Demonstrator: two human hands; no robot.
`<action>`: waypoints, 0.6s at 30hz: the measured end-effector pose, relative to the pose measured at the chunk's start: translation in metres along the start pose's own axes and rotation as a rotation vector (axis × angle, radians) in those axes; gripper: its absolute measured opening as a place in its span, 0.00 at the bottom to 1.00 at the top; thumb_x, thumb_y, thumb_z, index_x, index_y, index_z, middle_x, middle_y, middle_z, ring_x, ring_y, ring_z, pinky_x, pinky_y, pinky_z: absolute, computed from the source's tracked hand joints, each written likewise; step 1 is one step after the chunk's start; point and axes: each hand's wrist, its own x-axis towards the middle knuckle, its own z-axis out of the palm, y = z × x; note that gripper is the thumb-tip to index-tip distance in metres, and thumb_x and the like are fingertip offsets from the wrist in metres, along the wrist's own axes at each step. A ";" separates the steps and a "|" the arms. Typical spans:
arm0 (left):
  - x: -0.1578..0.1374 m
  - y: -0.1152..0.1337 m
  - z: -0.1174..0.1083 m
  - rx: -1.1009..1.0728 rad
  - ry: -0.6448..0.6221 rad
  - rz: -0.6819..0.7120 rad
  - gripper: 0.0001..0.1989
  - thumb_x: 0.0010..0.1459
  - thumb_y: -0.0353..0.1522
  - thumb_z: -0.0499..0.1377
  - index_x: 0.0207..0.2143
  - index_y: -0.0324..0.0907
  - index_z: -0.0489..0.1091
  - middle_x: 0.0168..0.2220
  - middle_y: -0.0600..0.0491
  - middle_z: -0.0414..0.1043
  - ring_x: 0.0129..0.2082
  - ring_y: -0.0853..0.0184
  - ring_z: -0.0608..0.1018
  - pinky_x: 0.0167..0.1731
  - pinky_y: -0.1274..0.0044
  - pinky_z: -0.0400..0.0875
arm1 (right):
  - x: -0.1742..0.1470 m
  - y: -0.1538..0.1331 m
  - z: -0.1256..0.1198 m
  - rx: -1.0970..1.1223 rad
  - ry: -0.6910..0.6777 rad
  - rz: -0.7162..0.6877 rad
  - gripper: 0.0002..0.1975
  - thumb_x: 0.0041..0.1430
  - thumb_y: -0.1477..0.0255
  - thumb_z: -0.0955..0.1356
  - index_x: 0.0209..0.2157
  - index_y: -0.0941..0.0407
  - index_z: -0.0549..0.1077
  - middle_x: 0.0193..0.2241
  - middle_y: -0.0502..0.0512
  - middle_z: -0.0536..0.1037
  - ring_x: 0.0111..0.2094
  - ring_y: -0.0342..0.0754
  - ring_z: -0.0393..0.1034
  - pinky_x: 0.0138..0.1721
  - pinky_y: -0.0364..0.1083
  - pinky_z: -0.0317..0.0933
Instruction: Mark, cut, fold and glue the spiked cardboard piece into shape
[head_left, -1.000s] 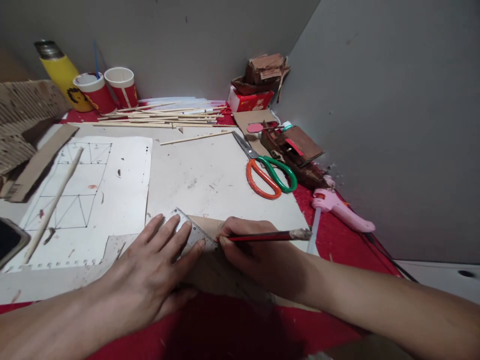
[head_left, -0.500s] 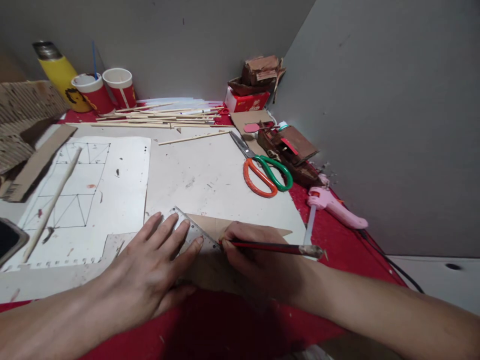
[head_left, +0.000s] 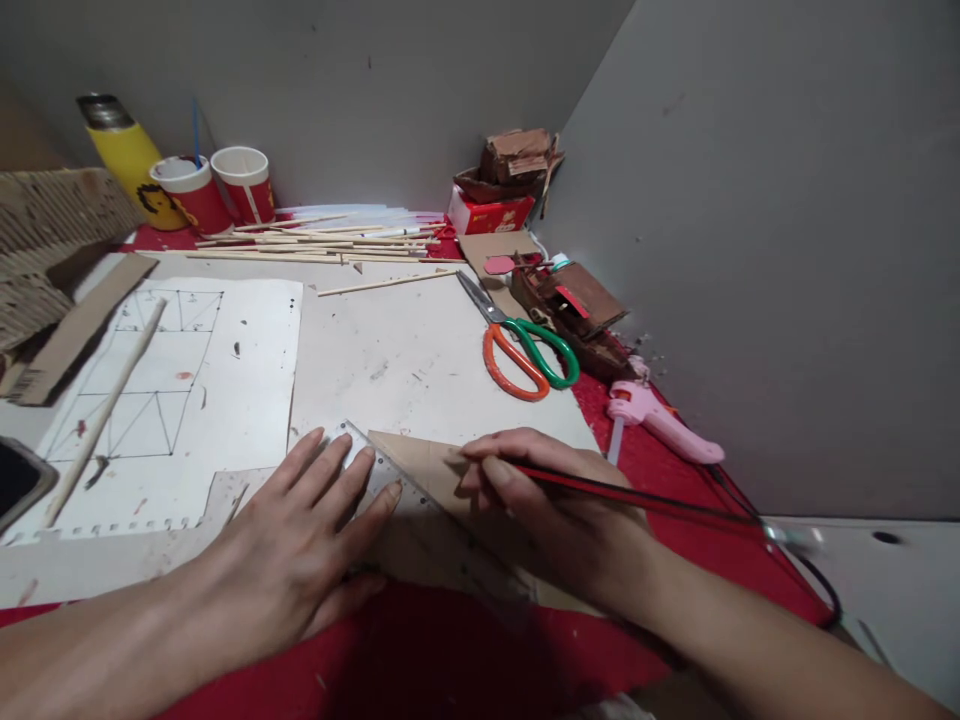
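Observation:
My left hand (head_left: 315, 510) lies with fingers spread, pressing a clear ruler (head_left: 409, 490) down over a piece of brown cardboard (head_left: 431, 462). The ruler slants from upper left to lower right. In my right hand (head_left: 547, 490) is a red and black pencil (head_left: 637, 490), pinched between thumb and fingers. Its point hangs close to the cardboard, beside the ruler's edge; whether it touches I cannot tell. The pencil's far end is blurred and tilts to the right. Under the cardboard is a large pale board (head_left: 375, 350).
Scissors (head_left: 517, 345) lie beyond my right hand, a pink glue gun (head_left: 664, 420) right of them. A sheet with drawn frames (head_left: 247, 370) is at left. Wooden sticks (head_left: 322, 243), paper cups (head_left: 244, 185) and a yellow bottle (head_left: 131, 165) line the back. A brown cardboard model (head_left: 585, 300) sits at right.
My right hand has moved right, lifting from the ruler's edge, and the pencil has swung so its far end reaches farther right. My left hand stays on the ruler. The view has shifted slightly.

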 end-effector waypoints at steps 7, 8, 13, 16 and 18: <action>-0.004 0.005 -0.002 0.049 0.040 0.006 0.24 0.62 0.44 0.59 0.56 0.42 0.71 0.56 0.40 0.72 0.59 0.45 0.70 0.65 0.55 0.50 | 0.006 0.002 0.000 -0.159 0.065 -0.185 0.10 0.68 0.76 0.63 0.46 0.51 0.74 0.35 0.53 0.83 0.38 0.49 0.80 0.40 0.47 0.72; -0.004 0.005 -0.002 0.050 0.043 0.009 0.24 0.62 0.44 0.59 0.56 0.42 0.71 0.56 0.40 0.72 0.59 0.45 0.70 0.65 0.55 0.50 | 0.008 0.005 0.000 -0.220 0.071 -0.243 0.10 0.68 0.76 0.63 0.46 0.52 0.73 0.36 0.54 0.83 0.39 0.49 0.79 0.41 0.47 0.72; -0.004 0.004 -0.002 0.047 0.069 0.020 0.24 0.62 0.43 0.60 0.57 0.41 0.71 0.55 0.41 0.73 0.57 0.46 0.71 0.64 0.55 0.53 | 0.016 0.020 -0.006 -0.437 -0.014 -0.366 0.12 0.67 0.77 0.65 0.51 0.58 0.70 0.41 0.62 0.81 0.42 0.53 0.76 0.42 0.51 0.71; -0.004 0.004 0.000 0.055 0.095 0.025 0.21 0.63 0.40 0.59 0.55 0.41 0.72 0.53 0.42 0.75 0.56 0.47 0.72 0.63 0.54 0.55 | 0.016 0.025 -0.007 -0.527 -0.066 -0.335 0.13 0.67 0.76 0.66 0.52 0.59 0.70 0.42 0.64 0.81 0.42 0.56 0.76 0.42 0.54 0.71; -0.003 0.003 0.003 0.067 0.122 0.026 0.19 0.63 0.39 0.59 0.55 0.42 0.72 0.53 0.42 0.75 0.55 0.47 0.73 0.62 0.53 0.55 | 0.015 0.026 -0.007 -0.548 -0.084 -0.325 0.13 0.67 0.75 0.66 0.52 0.59 0.69 0.42 0.63 0.80 0.43 0.57 0.76 0.42 0.54 0.71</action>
